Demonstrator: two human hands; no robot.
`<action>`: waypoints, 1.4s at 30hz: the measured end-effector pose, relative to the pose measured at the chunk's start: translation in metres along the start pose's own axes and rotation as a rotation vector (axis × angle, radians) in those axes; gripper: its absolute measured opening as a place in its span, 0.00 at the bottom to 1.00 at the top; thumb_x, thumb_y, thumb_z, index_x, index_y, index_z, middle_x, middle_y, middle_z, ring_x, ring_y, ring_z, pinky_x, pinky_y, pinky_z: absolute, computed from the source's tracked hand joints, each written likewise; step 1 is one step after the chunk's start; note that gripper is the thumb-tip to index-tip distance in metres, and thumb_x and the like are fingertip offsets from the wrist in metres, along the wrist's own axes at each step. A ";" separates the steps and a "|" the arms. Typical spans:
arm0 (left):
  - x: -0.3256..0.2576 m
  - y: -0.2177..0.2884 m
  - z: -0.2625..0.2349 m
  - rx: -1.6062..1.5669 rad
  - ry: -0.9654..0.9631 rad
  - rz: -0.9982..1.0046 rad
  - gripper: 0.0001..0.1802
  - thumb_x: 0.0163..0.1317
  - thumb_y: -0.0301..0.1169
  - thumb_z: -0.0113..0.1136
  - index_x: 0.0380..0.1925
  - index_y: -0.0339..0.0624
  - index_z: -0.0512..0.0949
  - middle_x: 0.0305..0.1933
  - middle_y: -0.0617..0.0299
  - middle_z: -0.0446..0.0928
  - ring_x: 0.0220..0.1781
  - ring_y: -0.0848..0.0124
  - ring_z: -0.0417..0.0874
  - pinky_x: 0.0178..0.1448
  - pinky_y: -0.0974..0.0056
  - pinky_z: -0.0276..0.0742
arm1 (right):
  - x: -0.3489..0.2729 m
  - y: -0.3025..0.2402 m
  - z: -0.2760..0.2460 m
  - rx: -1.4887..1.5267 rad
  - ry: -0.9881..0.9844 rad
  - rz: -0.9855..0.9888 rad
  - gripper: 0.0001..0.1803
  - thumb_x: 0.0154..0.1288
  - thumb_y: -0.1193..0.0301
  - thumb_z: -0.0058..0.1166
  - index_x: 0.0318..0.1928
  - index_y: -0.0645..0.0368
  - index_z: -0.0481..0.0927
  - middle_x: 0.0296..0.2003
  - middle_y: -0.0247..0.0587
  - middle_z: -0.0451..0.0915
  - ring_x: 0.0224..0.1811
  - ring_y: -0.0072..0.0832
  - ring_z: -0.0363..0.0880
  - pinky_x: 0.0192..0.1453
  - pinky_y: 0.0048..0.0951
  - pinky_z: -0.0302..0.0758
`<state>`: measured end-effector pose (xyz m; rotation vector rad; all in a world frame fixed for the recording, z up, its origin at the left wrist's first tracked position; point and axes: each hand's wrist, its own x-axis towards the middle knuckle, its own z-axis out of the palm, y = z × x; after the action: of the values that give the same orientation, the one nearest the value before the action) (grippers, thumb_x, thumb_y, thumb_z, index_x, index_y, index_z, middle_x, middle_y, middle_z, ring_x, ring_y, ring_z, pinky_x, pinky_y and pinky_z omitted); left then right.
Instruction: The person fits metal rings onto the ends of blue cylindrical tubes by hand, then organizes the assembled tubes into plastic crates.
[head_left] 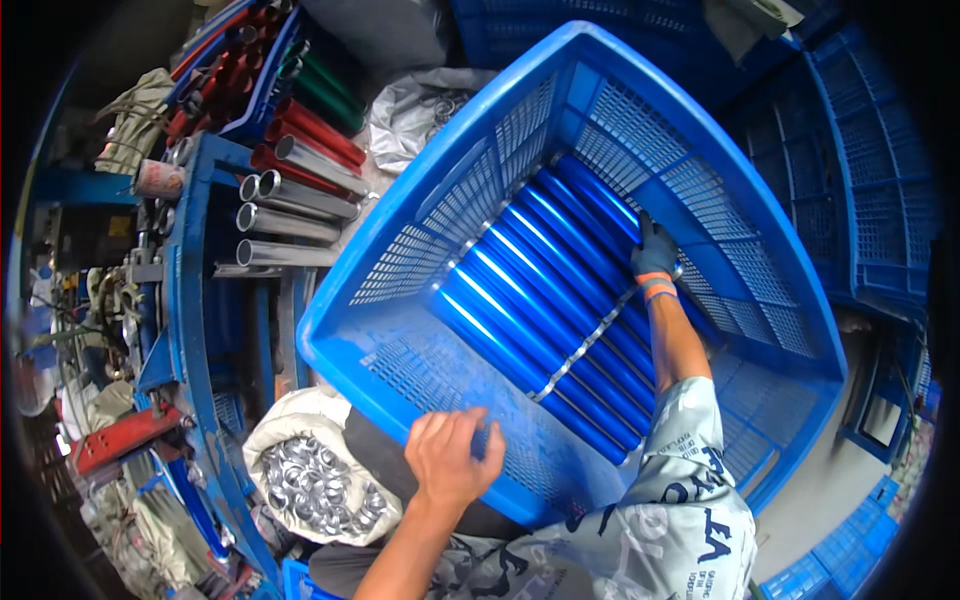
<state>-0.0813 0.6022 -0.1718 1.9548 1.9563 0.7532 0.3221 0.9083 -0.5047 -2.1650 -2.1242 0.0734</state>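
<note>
Shiny blue metal tubes [540, 260] lie side by side inside a large blue plastic crate [430, 125] with mesh walls. A second set lies nearer, end to end with the first. My right hand [655, 248], in a dark grey glove with an orange cuff, reaches deep into the crate. Its fingers close around the near end of a blue tube at the far right of the row; the fingertips are partly hidden. My left hand [452, 455] is bare and holds nothing. It hovers by the crate's near left rim, fingers slightly bent and thumb apart, with something dark blue on the thumb tip.
Left of the crate, silver tubes [290, 222] and red tubes [315, 135] lie stacked beside a blue metal frame [190, 300]. A white sack [300, 430] of silver rings stands near my left arm. More blue crates [865, 160] line the right side.
</note>
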 end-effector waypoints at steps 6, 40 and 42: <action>0.015 -0.014 0.018 0.022 -0.065 -0.017 0.09 0.57 0.29 0.79 0.36 0.47 0.87 0.31 0.64 0.87 0.32 0.60 0.86 0.47 0.56 0.76 | 0.031 0.009 0.059 -0.066 0.086 -0.084 0.45 0.63 0.70 0.70 0.82 0.37 0.75 0.67 0.53 0.84 0.72 0.55 0.81 0.74 0.63 0.77; -0.003 -0.027 0.016 0.044 -0.171 -0.033 0.07 0.54 0.29 0.77 0.32 0.46 0.87 0.31 0.64 0.87 0.33 0.61 0.85 0.49 0.55 0.77 | 0.075 -0.102 0.125 -0.137 0.200 -0.085 0.30 0.73 0.68 0.57 0.75 0.47 0.81 0.55 0.40 0.84 0.60 0.46 0.85 0.64 0.56 0.82; -0.003 -0.027 0.016 0.055 -0.176 -0.052 0.07 0.55 0.28 0.77 0.32 0.46 0.86 0.31 0.64 0.87 0.34 0.61 0.85 0.49 0.55 0.77 | 0.073 -0.125 0.130 -0.065 0.238 -0.032 0.31 0.72 0.67 0.58 0.74 0.51 0.81 0.54 0.41 0.83 0.59 0.45 0.85 0.65 0.57 0.81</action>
<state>-0.0949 0.6036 -0.2001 1.9211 1.9330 0.5010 0.1856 0.9887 -0.6169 -2.0538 -2.0518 -0.2469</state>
